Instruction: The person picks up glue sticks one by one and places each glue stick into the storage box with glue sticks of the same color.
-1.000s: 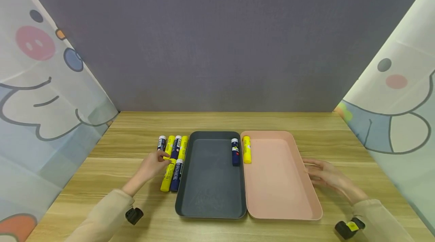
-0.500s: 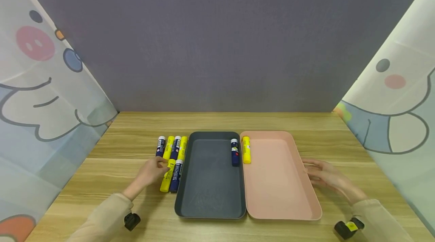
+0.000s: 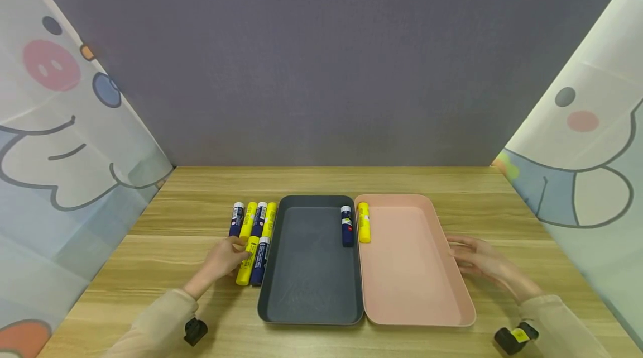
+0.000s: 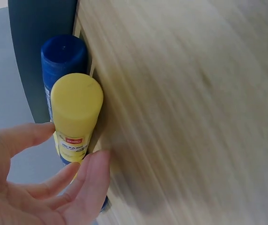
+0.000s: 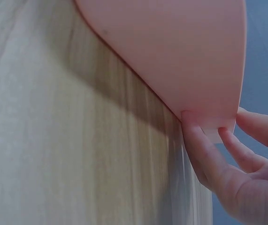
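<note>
**Left hand on a yellow tube, right hand on the pink tray**

Left hand (image 3: pixel 224 257): we have thumb and fingers pinching the near yellow tube (image 3: pixel 243 275), which lies on the bench (image 3: pixel 211 196). Left wrist view gives us its rounded yellow end and a red logo. Near blue tube (image 3: pixel 259 262) is right beside it, on the side toward the grey tray (image 3: pixel 313 280).

Behind that pair we count four more, side by side, left to right: outer blue tube (image 3: pixel 236 218), outer yellow tube (image 3: pixel 248 219), inner blue tube (image 3: pixel 259 219), inner yellow tube (image 3: pixel 269 219).

Right hand (image 3: pixel 479 257): gripping the pink tray (image 3: pixel 412 274) by its right side, thumb at the rim, fingers against the outer wall.

Trays sit side by side, pink on the right. We see one binned blue tube (image 3: pixel 347 227) in grey's far right corner, one binned yellow tube (image 3: pixel 364 223) in pink's far left corner. Dark panel (image 3: pixel 321 67) stands behind the bench.
</note>
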`<action>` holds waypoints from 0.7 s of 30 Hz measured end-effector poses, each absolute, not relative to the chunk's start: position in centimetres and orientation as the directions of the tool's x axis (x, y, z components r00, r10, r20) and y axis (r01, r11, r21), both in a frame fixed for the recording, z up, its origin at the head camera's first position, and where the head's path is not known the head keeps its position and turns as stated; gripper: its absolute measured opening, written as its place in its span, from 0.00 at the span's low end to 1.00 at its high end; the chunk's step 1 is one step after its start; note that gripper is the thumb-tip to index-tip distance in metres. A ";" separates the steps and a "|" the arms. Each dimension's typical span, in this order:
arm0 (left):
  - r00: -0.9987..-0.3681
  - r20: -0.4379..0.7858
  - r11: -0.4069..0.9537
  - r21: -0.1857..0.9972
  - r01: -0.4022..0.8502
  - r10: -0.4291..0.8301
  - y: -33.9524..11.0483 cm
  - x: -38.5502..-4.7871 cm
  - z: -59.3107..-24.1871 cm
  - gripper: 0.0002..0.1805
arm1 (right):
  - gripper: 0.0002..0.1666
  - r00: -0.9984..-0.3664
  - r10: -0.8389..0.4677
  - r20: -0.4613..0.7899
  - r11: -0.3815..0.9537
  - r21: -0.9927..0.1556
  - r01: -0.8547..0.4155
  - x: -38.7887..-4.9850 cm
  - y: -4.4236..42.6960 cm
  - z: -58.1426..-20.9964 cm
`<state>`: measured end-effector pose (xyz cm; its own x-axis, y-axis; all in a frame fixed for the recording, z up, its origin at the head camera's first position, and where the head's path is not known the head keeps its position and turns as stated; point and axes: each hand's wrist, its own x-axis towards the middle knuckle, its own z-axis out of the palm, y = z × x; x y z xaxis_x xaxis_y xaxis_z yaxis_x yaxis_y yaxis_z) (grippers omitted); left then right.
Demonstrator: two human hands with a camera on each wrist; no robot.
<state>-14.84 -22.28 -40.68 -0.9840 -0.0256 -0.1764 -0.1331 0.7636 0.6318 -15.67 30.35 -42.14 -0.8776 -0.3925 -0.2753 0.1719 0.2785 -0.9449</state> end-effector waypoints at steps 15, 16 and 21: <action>-0.976 -0.218 0.721 0.672 -0.166 -0.021 -22.2 -15.1 -41.5 0.24 | 0.38 -0.874 -0.401 -0.274 0.236 -0.953 0.191 -15.6 30.4 -42.1; -0.975 -0.221 0.722 0.672 -0.167 -0.021 -22.2 -15.1 -41.5 0.24 | 0.38 -0.874 -0.401 -0.275 0.236 -0.953 0.191 -15.6 30.3 -42.1; -0.973 -0.231 0.722 0.670 -0.174 -0.020 -22.2 -15.3 -41.6 0.24 | 0.39 -0.875 -0.399 -0.272 0.235 -0.953 0.190 -15.6 30.3 -42.0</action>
